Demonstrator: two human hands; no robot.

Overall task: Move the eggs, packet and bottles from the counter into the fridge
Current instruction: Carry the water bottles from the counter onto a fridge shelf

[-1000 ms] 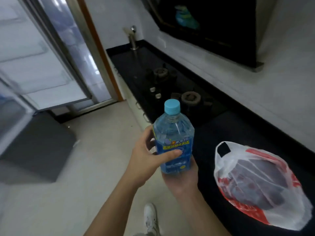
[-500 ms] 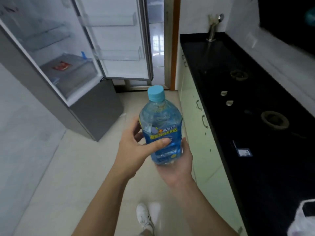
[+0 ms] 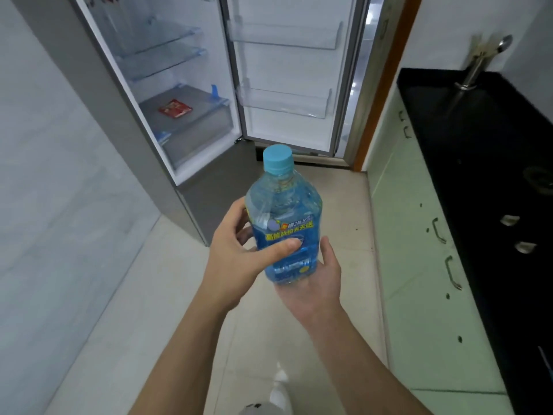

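- Hands: the left hand [image 3: 236, 260] grips the bottle [image 3: 284, 217] from its left side. The thumb [image 3: 284, 245] lies across the front of the label and the fingers curl round the back.
- The right hand [image 3: 318, 284] cups the bottle's base from below, palm up, with its thumb rising along the bottle's right side. Its fingers are hidden behind the bottle.
- The bottle is held upright between the two hands, in the air above the floor [image 3: 338, 211] and in front of the fridge. It is clear plastic with blue liquid, a blue and yellow label and a light blue cap [image 3: 277, 159], which is on.
- Below the arms, a white shoe [image 3: 279, 393] shows on the pale floor tiles.
- Ahead, the grey fridge [image 3: 125, 121] stands with its upper door [image 3: 287, 70] swung wide open to the right. Two clear door racks [image 3: 284, 101] sit on the inside of the door.
- Inside the fridge are glass shelves [image 3: 161, 59], and a red packet [image 3: 175, 108] lies flat on the lowest level, above a drawer.
- To the right, a black counter [image 3: 478, 151] runs along the wall over pale green cabinet doors [image 3: 416, 280] with metal handles [image 3: 453, 272]. A metal tap [image 3: 478, 64] stands at the counter's far end.
- Two small pale knobs [image 3: 510, 220] sit on the counter, near its front edge.
- A pale marbled wall [image 3: 45, 205] fills the left side.
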